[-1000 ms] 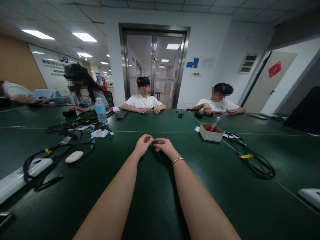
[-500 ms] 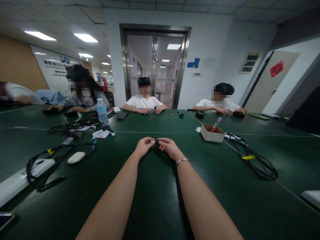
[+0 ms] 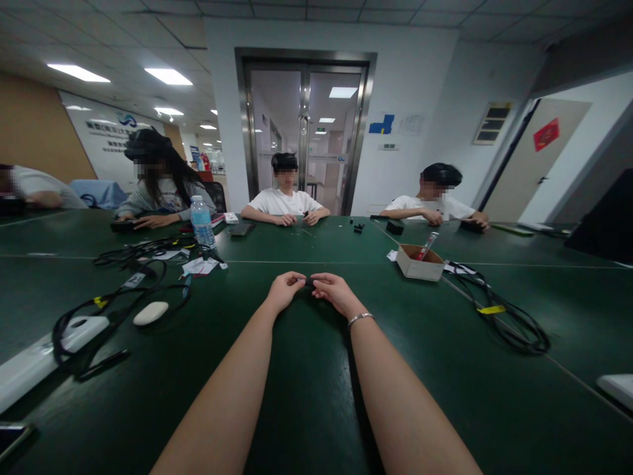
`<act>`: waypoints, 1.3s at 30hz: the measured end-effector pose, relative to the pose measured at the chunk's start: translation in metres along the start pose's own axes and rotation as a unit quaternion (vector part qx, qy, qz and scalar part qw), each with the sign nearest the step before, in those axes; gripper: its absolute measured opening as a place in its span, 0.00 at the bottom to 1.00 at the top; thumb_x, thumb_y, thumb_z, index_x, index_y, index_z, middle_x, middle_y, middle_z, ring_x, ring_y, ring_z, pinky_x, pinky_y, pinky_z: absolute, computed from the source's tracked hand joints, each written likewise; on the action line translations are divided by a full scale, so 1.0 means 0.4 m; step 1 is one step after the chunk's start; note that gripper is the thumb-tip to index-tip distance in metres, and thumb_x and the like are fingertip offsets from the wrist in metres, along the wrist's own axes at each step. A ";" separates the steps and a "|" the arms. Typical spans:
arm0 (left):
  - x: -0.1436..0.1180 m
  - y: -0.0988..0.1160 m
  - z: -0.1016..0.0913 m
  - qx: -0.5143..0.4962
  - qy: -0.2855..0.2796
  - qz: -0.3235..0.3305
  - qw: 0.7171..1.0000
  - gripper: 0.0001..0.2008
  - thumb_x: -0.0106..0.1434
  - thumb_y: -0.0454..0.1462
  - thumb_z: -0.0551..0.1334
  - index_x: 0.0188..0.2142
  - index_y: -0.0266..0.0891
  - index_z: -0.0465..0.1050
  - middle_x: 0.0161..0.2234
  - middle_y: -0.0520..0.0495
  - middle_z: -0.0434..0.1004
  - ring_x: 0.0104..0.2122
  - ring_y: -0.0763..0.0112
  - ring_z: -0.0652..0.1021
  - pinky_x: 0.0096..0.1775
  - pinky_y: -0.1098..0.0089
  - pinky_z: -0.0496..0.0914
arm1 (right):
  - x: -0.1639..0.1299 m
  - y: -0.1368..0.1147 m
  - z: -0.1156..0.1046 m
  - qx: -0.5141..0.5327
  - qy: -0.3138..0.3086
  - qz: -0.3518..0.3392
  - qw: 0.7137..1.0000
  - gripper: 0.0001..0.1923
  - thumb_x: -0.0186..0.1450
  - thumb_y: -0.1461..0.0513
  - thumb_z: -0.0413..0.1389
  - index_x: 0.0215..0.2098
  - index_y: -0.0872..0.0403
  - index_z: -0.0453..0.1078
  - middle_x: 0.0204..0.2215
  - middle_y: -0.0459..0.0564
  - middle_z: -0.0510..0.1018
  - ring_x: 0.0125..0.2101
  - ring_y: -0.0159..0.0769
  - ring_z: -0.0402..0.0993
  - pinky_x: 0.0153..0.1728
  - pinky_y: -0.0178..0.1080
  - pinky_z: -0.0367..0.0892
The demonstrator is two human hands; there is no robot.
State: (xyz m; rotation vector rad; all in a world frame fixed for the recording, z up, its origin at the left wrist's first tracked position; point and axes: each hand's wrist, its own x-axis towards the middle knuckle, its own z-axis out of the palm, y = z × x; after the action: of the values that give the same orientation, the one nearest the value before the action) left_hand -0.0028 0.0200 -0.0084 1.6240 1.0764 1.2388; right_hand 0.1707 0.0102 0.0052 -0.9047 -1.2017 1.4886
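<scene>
Both of my arms reach forward over the dark green table (image 3: 306,396). A small black piece (image 3: 309,282) sits between my fingertips, too small and too covered to name by kind. My left hand (image 3: 283,292) pinches at its left side; whatever its fingertips hold is hidden. My right hand (image 3: 337,293) has thumb and fingers closed on the black piece from the right. The fingertips of the two hands nearly meet, and a metal bracelet (image 3: 361,319) circles my right wrist.
To the left lie black cables (image 3: 113,310), a white computer mouse (image 3: 151,313), a white power strip (image 3: 84,326) and a water bottle (image 3: 201,224). A cardboard box (image 3: 420,267) and coiled cable (image 3: 509,326) are at right. Several people sit across the table.
A small silvery bit showed at my left fingertips before; it is now out of sight, and the fingertips sit closer to the black piece. Hands of people opposite shifted slightly.
</scene>
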 end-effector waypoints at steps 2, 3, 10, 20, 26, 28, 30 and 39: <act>0.000 0.001 0.001 -0.002 0.002 -0.004 1.000 0.11 0.54 0.37 0.64 0.37 0.35 0.74 0.33 0.43 0.77 0.35 0.65 0.76 0.41 0.64 0.69 | 0.000 -0.001 -0.002 0.011 0.001 0.003 1.000 0.09 0.58 0.73 0.58 0.37 0.61 0.71 0.26 0.49 0.76 0.21 0.27 0.73 0.22 0.26 0.69; 0.000 0.002 0.001 -0.004 0.003 -0.006 1.000 0.11 0.54 0.37 0.64 0.37 0.35 0.74 0.33 0.43 0.77 0.35 0.65 0.76 0.41 0.64 0.69 | 0.000 0.000 -0.002 0.018 0.002 0.005 1.000 0.10 0.57 0.74 0.58 0.37 0.61 0.71 0.26 0.50 0.76 0.21 0.28 0.74 0.22 0.27 0.70; -0.004 0.017 0.002 -0.017 0.002 -0.026 0.999 0.12 0.54 0.40 0.65 0.35 0.34 0.74 0.28 0.45 0.76 0.31 0.67 0.75 0.38 0.66 0.69 | 0.001 0.002 -0.005 0.053 0.000 -0.005 0.999 0.13 0.54 0.75 0.60 0.37 0.59 0.73 0.27 0.48 0.74 0.25 0.30 0.75 0.29 0.30 0.74; -0.005 0.029 0.004 -0.014 -0.009 -0.045 0.999 0.15 0.53 0.44 0.64 0.33 0.34 0.73 0.27 0.46 0.75 0.29 0.68 0.74 0.34 0.68 0.67 | 0.002 0.005 -0.009 0.058 -0.012 -0.017 0.998 0.13 0.54 0.76 0.60 0.36 0.59 0.73 0.28 0.48 0.72 0.27 0.30 0.75 0.31 0.31 0.74; -0.002 0.019 0.002 0.021 -0.012 -0.035 0.999 0.16 0.54 0.46 0.61 0.32 0.34 0.72 0.26 0.48 0.73 0.28 0.70 0.72 0.32 0.69 0.65 | 0.001 0.005 -0.010 0.056 -0.014 -0.018 0.998 0.13 0.54 0.76 0.59 0.36 0.59 0.73 0.29 0.48 0.71 0.27 0.30 0.75 0.31 0.31 0.74; -0.003 0.019 0.002 0.032 -0.011 -0.033 0.999 0.16 0.55 0.47 0.61 0.32 0.34 0.72 0.26 0.48 0.73 0.27 0.70 0.72 0.32 0.69 0.64 | 0.001 0.005 -0.010 0.056 -0.017 -0.022 0.998 0.13 0.54 0.76 0.59 0.36 0.59 0.73 0.29 0.48 0.71 0.28 0.30 0.75 0.32 0.31 0.74; -0.004 0.021 0.003 0.046 -0.008 -0.033 0.998 0.17 0.55 0.48 0.60 0.31 0.35 0.72 0.25 0.48 0.73 0.27 0.70 0.71 0.32 0.69 0.64 | 0.001 0.005 -0.009 0.055 -0.018 -0.023 0.998 0.13 0.53 0.75 0.60 0.36 0.58 0.74 0.30 0.48 0.70 0.28 0.30 0.74 0.32 0.32 0.74; -0.007 0.021 0.005 0.108 0.003 -0.036 0.993 0.19 0.56 0.51 0.57 0.27 0.37 0.70 0.23 0.50 0.71 0.24 0.71 0.70 0.29 0.70 0.62 | 0.002 0.009 -0.013 0.043 -0.031 -0.023 0.998 0.14 0.52 0.74 0.61 0.36 0.57 0.74 0.32 0.48 0.70 0.28 0.28 0.74 0.32 0.31 0.74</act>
State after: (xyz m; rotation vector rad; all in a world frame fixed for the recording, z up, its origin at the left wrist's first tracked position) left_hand -0.0001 0.0144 -0.0018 1.7260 1.2987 1.1122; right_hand 0.1747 0.0123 0.0005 -0.7738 -1.1860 1.5280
